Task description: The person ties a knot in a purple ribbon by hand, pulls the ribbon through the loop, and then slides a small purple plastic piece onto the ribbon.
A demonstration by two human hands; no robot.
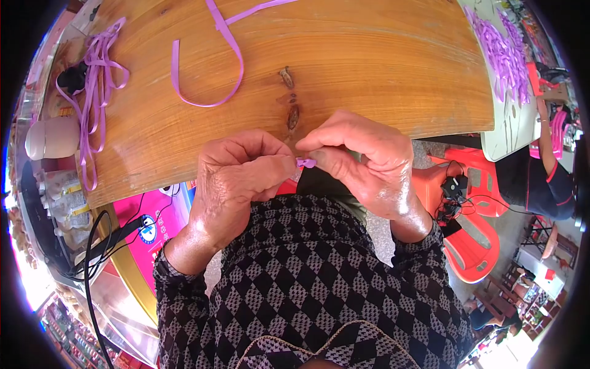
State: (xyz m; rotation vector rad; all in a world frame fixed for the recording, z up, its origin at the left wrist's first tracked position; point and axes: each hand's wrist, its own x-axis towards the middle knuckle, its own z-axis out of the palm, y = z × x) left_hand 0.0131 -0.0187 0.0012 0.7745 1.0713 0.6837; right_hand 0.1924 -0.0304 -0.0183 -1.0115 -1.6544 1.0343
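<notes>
The short purple ribbon knot [306,163] is pinched between both hands, just off the near edge of the wooden table [393,67]; its long axis runs roughly left to right, one end toward each hand. The left hand [243,169] grips one end with thumb and fingers, the right hand [369,163] the other. Toward the far edge, a loose purple ribbon [176,58] curves, its bend facing the near edge. Ribbon strands [101,58] hang along the left edge; a purple ribbon pile [501,55] lies on a white table [501,135] past the right edge.
</notes>
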